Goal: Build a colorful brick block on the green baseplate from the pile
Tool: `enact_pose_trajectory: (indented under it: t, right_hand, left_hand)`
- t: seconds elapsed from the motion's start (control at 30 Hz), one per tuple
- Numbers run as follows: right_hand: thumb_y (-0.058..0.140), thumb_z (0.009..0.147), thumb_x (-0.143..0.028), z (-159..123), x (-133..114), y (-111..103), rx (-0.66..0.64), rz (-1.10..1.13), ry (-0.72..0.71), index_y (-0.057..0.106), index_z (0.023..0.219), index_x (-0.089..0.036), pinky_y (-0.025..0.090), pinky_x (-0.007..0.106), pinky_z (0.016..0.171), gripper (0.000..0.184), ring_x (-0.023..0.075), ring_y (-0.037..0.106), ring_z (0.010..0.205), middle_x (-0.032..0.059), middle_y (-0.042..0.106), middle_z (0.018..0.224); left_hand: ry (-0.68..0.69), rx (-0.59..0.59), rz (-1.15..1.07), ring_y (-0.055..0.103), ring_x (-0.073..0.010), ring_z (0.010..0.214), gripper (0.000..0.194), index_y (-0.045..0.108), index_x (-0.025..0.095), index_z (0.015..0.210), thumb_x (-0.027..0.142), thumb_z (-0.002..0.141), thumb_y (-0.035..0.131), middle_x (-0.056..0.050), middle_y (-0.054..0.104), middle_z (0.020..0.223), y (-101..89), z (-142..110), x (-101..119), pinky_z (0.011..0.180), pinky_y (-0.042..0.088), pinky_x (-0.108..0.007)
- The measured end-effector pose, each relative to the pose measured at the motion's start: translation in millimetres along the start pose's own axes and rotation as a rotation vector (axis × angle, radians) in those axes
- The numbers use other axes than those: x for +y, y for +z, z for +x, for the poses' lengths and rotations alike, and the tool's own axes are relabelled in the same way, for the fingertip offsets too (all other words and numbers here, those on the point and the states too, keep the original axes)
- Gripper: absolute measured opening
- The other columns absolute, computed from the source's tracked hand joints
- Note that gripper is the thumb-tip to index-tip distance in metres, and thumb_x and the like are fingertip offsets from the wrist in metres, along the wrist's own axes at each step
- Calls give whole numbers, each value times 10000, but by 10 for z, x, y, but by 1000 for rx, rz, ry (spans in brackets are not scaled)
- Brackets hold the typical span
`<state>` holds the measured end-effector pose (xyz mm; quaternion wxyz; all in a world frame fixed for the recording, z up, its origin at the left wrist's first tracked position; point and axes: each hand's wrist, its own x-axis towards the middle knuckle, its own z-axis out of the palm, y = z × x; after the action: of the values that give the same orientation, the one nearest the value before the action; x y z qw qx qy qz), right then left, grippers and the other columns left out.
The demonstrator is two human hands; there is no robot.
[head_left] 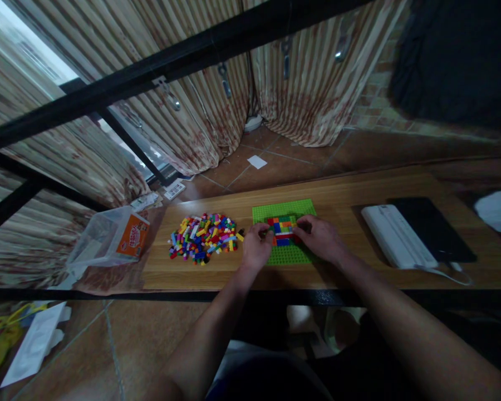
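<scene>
A green studded baseplate point(292, 256) lies on the wooden table, with a block of coloured building bricks point(284, 223) on its middle. My left hand point(258, 245) is at the left side of that block, fingers curled and touching its edge. At the opposite side my right hand point(317, 236) has its thumb and forefinger closed against the bricks. A long red brick point(284, 236) spans the gap between both hands' fingertips. Small details at the fingertips are blurred. Left of my left hand is a pile of loose mixed bricks point(204, 236).
A clear plastic bin point(98, 239) with an orange label stands beyond the table's left end. On the right lie a white power bank point(394, 236) with a cable and a dark flat tablet-like object point(434, 225). A black metal bar point(183, 53) crosses above.
</scene>
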<state>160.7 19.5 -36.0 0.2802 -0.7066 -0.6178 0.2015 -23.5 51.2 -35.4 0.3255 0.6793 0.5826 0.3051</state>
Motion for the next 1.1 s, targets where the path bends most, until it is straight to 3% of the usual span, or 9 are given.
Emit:
enact_pose_trajectory:
  t: [0.2,0.37,0.5,0.73,0.9,1.1]
  right_hand:
    - [582,852,-408,21,61,-23,0,92,17,672,1010,-167,499,346,735,302,206,656,770,96,731,939]
    - [584,842,-388,68,136,-24,31,168,40,699,961,-190,511,347,740,259,195,663,763,73,742,905]
    - [584,837,-384,81,149,-29,41,178,70,707,967,-186,520,353,745,267,199,668,775,80,745,928]
    - [580,844,-360,72,127,-46,27,176,62,712,965,-189,525,365,782,247,212,679,829,86,743,960]
    - [577,843,-350,71,113,-61,2,168,64,716,960,-185,520,369,798,245,215,680,834,89,742,976]
    - [568,838,-368,76,153,-36,-3,180,42,715,950,-196,518,374,782,252,218,679,815,76,748,935]
  left_hand:
    - [-33,-20,-39,641,-145,800,175,671,150,975,174,832,573,-57,711,934,-3,34,27,805,516,-303]
    - [-28,-15,-41,640,-151,812,155,664,151,959,189,835,579,-59,702,928,-2,23,-7,800,520,-306]
    - [106,22,-15,633,-145,876,199,645,183,1011,179,815,610,-50,663,1006,21,-69,4,830,526,-301]
    - [362,-63,303,562,-190,1050,187,658,220,992,169,823,597,-55,597,1096,81,-176,82,955,481,-346]
    - [415,-102,458,529,-211,1048,145,645,187,942,163,877,519,-71,596,1078,117,-158,96,935,466,-356]
    - [456,-109,530,517,-225,1048,172,604,176,1020,187,924,462,-88,586,1125,134,-223,105,942,440,-391]
